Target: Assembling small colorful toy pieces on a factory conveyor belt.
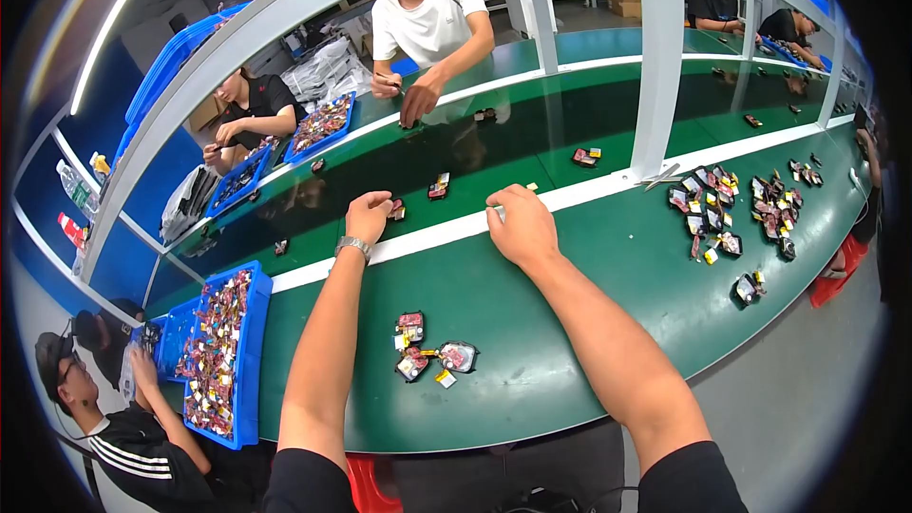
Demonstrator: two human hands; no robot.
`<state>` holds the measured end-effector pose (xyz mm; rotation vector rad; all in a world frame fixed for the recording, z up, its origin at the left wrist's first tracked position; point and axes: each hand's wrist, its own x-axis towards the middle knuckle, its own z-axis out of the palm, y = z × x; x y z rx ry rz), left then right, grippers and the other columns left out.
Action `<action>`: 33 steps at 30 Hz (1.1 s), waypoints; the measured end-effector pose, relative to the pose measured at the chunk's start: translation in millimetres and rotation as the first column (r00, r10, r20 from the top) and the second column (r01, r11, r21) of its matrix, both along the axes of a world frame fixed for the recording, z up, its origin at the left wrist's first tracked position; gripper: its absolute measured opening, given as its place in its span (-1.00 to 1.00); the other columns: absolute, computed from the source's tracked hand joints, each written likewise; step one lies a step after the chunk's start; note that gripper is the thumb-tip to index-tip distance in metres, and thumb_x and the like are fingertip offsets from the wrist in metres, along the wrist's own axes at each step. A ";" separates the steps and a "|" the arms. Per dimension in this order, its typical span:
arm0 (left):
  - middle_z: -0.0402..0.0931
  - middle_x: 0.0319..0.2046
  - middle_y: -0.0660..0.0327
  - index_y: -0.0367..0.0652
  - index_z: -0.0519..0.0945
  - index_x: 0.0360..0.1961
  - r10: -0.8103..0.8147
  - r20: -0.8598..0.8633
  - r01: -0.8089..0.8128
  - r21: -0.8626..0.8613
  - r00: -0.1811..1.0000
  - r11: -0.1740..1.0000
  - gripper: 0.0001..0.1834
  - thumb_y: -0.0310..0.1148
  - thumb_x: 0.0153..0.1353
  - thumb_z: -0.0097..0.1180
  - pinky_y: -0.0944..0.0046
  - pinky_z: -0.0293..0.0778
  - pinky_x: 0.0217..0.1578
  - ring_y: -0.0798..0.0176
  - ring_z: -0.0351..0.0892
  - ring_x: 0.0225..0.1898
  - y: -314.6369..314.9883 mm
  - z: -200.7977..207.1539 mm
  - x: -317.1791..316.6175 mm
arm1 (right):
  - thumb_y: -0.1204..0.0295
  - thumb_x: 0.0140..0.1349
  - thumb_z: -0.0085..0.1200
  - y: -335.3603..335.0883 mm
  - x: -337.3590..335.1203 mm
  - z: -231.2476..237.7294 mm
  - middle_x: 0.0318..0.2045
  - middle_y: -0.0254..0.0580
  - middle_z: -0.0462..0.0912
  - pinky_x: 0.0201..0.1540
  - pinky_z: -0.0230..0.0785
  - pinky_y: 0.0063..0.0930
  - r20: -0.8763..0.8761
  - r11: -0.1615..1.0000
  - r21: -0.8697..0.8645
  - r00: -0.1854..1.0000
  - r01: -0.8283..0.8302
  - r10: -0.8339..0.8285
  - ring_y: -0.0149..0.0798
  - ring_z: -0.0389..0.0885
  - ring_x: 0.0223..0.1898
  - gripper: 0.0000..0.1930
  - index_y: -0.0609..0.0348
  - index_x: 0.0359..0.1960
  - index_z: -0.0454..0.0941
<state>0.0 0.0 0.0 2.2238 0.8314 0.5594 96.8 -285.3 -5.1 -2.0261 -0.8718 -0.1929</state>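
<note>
1. While both forearms are stretched over the green desk (pixel 532 342), the left hand (pixel 366 219) and the right hand (pixel 525 228) are held at the white rail (pixel 432 236), well apart.
2. Just beside the left fingertips, on the far green strip (pixel 532 161), a small dark-cased module (pixel 397 212) is seen; the fingers are bent toward it, but whether it is gripped or merely touched cannot be told.
3. The right fingers are curled at the rail, and whether anything is pinched under them is hidden.
4. Judged from this pose, the taking up of the module by the left hand seems to be the step in hand.
5. Between the forearms, nearer the body than the hands, three similar modules (pixel 411 364) are grouped; more are gathered in piles (pixel 703 209) to the right of the right hand, and a blue tray (pixel 254 361) filled with small parts is placed left of the left forearm.
6. For the next move, a secure pinch on the case seems to be called for, with enough lift that the rail is not struck.
</note>
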 end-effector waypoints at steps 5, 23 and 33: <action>0.69 -0.18 0.13 -0.26 0.66 -0.11 -0.051 0.226 0.071 -0.079 0.973 0.994 -0.76 -0.45 0.21 0.15 0.27 0.51 0.02 0.26 0.65 -0.06 -24.7 -10.4 -74.6 | 0.43 0.14 0.14 -3.1 0.6 -6.7 -0.12 -0.10 0.61 0.07 0.44 -0.18 0.064 1.000 -0.008 0.998 0.005 -0.005 -0.04 0.54 0.00 -0.75 0.17 -0.14 0.63; 0.64 -0.39 0.10 -0.22 0.67 -0.28 -0.156 0.246 0.087 0.268 0.957 0.959 -0.86 -0.47 0.16 0.13 0.22 0.53 -0.29 0.17 0.61 -0.40 -56.4 -8.8 -132.0 | 0.32 -0.01 0.26 112.9 17.5 2.6 -0.24 0.16 0.65 -0.05 0.47 -0.06 0.132 0.964 -0.161 0.973 0.211 -0.191 0.17 0.63 -0.16 -0.62 0.37 -0.23 0.55; 0.67 -0.39 0.17 -0.24 0.60 -0.16 -0.235 0.267 0.253 -0.033 0.934 0.967 -0.70 -0.21 0.38 -0.01 0.35 0.51 -0.39 0.36 0.59 -0.45 -58.0 -11.2 -129.6 | 0.41 0.05 0.26 25.1 -78.7 24.7 -0.22 -0.17 0.61 -0.14 0.52 -0.44 -0.148 0.968 0.152 0.964 -0.199 0.221 -0.34 0.63 -0.23 -0.57 0.22 -0.01 0.50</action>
